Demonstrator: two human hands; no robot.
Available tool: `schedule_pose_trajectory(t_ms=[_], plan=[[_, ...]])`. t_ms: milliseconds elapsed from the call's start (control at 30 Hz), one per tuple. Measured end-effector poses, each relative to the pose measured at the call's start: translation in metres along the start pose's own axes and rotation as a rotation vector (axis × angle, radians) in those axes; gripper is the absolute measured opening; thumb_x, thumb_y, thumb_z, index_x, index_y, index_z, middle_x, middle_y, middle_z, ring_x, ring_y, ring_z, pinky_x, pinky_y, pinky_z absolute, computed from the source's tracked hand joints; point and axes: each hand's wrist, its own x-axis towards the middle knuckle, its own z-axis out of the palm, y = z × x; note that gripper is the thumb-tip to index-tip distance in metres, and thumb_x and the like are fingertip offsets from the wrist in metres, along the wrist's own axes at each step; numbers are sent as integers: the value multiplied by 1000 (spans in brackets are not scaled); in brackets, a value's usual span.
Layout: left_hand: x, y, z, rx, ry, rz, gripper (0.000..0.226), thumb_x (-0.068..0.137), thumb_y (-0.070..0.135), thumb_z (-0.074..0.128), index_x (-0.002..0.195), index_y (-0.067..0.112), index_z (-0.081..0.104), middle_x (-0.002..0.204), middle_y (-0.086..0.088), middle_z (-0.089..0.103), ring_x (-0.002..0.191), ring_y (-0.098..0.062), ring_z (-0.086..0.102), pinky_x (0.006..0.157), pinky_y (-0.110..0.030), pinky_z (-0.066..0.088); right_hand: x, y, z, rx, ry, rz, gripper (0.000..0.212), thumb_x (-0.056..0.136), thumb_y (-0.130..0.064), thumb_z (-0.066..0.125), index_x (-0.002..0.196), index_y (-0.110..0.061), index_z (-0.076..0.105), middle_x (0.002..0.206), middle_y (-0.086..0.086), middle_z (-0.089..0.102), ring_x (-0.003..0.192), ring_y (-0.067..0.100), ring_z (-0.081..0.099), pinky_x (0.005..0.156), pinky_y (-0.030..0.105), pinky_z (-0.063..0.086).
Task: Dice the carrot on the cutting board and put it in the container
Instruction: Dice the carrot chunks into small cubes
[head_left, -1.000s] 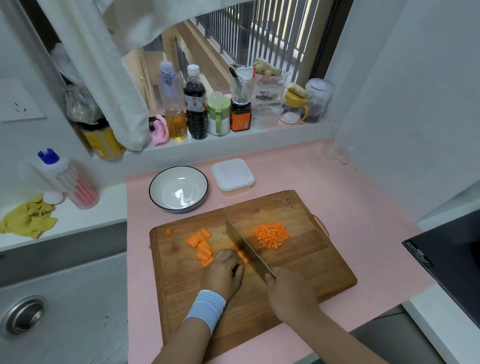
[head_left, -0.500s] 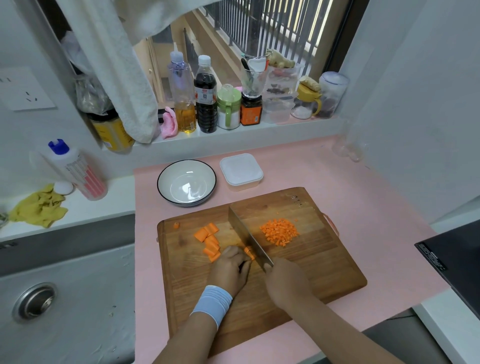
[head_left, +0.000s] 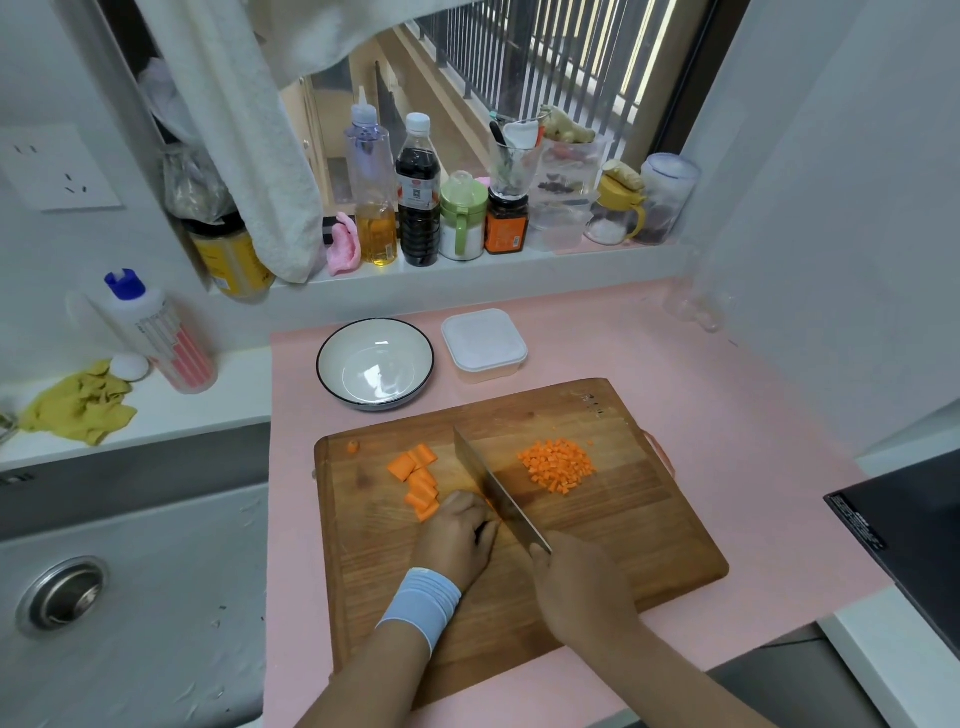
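Pink countertop (head_left: 727, 415) carries a wooden cutting board (head_left: 623, 530), with a white bowl (head_left: 343, 358) and a lidded container (head_left: 484, 343) behind it. On the board, the right hand (head_left: 582, 587) wraps round the knife (head_left: 488, 483) handle. The left hand (head_left: 457, 535) curls over a mostly hidden carrot piece (head_left: 489, 502) beside the blade. Carrot chunks (head_left: 418, 480) lie left of the blade, diced carrot (head_left: 557, 465) right.

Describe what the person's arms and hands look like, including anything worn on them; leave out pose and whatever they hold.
Both forearms are bare, with no sleeves in view. Behind the left hand, the wrist carries a light blue ribbed fabric wristband. The right hand and its wrist wear nothing visible: no glove, band or watch.
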Motion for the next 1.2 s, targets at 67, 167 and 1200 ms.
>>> schedule_pose_trajectory(t_ms=[67,167,1200], plan=[[0,1,0,3,0,1,5,78,11,75,76,15,73,83,5,64,87,-8,56,76,-18,47,-1,1,0,2,-9,1,28,105,-36,38,102,-26,64,96,-8,65,94,15,61,82,30,47],[0,2,-1,-5,-4,1,6,77,10,76,77,15,73,82,5,64,87,-7,56,77,-15,45,-2,2,1,-17,-19,-5,28,105,-36,37,105,-26,64,96,-8,64,90,12,57,79,28,44],[-1,-4,-5,-2,-13,81,7,83,10,71,77,13,70,85,3,61,87,-8,54,75,-21,48,11,-6,0,24,-79,91,27,103,-39,40,100,-26,64,94,-5,65,94,17,63,86,39,53]])
